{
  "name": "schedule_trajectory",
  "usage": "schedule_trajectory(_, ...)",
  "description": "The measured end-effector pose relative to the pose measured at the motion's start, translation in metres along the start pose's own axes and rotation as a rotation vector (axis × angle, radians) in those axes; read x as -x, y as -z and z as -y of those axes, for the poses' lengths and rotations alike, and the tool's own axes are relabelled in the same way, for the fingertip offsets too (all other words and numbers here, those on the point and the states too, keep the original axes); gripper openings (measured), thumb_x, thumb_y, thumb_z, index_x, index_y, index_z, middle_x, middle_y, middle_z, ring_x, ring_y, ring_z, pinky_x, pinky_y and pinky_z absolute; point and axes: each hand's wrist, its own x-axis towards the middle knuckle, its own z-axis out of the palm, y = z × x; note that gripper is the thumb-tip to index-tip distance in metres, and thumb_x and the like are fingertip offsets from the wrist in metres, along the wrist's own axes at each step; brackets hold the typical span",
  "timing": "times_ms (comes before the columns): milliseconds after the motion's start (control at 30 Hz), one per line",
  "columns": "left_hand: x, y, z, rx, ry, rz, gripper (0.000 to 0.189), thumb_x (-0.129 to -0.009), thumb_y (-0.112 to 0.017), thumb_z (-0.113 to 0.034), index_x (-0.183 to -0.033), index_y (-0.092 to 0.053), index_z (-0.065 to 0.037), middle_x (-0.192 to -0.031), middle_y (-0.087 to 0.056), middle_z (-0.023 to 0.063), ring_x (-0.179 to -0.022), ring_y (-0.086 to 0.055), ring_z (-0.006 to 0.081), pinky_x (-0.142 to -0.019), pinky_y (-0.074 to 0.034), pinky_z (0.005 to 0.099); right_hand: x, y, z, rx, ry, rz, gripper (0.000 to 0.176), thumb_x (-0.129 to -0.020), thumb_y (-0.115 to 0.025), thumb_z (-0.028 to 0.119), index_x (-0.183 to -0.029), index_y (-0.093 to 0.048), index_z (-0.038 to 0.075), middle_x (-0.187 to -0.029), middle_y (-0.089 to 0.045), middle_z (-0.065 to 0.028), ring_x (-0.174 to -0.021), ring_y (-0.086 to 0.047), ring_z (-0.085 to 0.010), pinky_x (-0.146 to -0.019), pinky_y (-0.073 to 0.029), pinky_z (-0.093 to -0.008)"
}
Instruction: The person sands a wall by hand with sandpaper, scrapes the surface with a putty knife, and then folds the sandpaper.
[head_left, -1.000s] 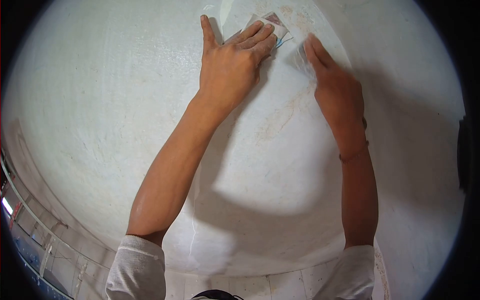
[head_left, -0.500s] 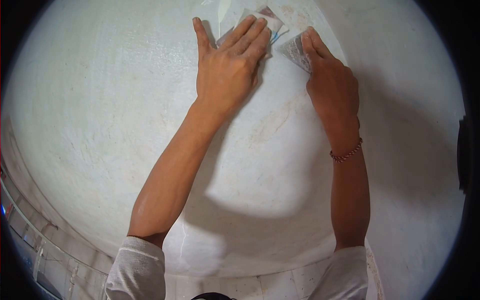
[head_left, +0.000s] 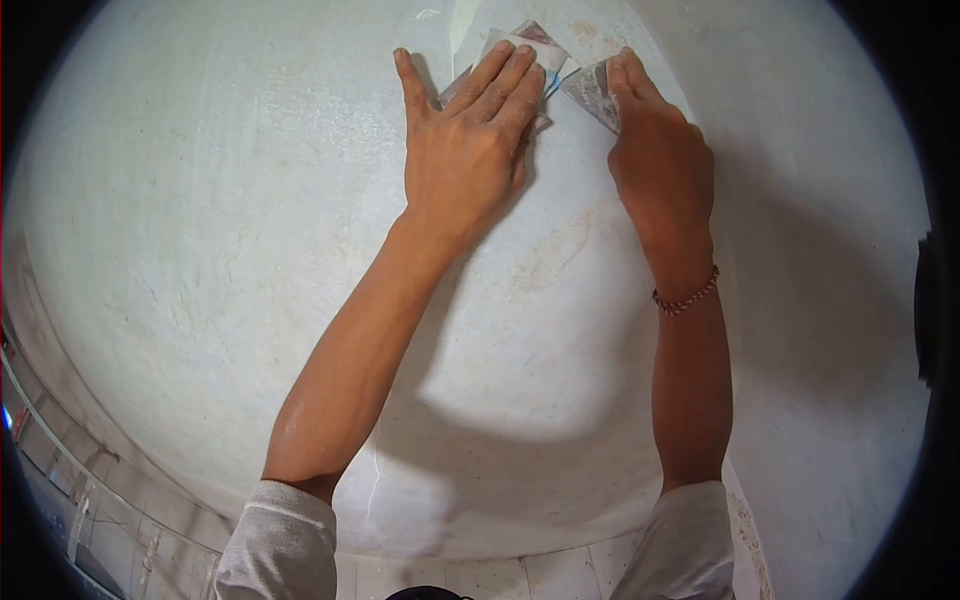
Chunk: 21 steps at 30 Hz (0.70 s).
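Note:
Against the pale, smooth wall (head_left: 250,220), my left hand (head_left: 470,135) lies flat with its thumb spread, its fingers pressing a folded plastic-like sheet (head_left: 538,38) with white, brown and blue patches. To its right, my right hand (head_left: 660,145) pinches a grey scraper-like triangular piece (head_left: 592,92), whose tip is close to the sheet's right edge. The piece's far end is hidden under my fingers. A braided bracelet is on my right wrist.
A metal railing (head_left: 60,445) runs along the lower left. Pale floor tiles (head_left: 490,575) show at the bottom. The wall meets another pale surface (head_left: 830,300) on the right. A dark object (head_left: 928,310) stands at the right edge.
My left hand and the sheet have shifted slightly right and down in the view. My right hand has moved slightly left, and the grey piece is nearer the sheet.

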Motion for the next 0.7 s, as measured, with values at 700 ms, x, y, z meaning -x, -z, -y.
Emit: schedule_trajectory(700,0.001,-0.001,-0.002,0.020,0.022,-0.015,0.044,-0.085,-0.063,-0.011,-0.128,-0.057,-0.019,-0.133,-0.056,-0.0026,-0.128,-0.047,0.0142,-0.110,-0.003,0.0663,-0.007,0.002,0.002,0.036,0.058,0.022,0.032,-0.088,-0.050,0.007,-0.119,-0.057,0.005,-0.133,-0.054,-0.0012,-0.074,-0.069,-0.0307,-0.065,-0.058,-0.0377)
